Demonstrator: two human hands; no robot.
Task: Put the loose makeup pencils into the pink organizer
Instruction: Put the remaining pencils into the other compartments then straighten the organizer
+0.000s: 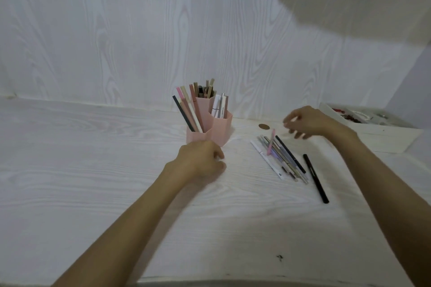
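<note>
Blur hides whether right hand [307, 121] grips anything above loose pencils [282, 158]; left hand [200, 158] fingers hidden.

Your left hand [201, 161] covers the lower front of the pink organizer [222, 127], and its fingertips fold under the palm, so you cannot tell whether they touch the wall. Your right hand [305, 121] is motion-blurred; its finger positions are unclear. The pink pencil [271, 142] beneath it is smeared, and contact with the hand cannot be judged. In the loose pile [283, 161], overlapping pencils hide one another, so no count is possible. The tray [331, 109] at right holds items too small to identify. Both forearms are cropped by the lower edge.
</note>
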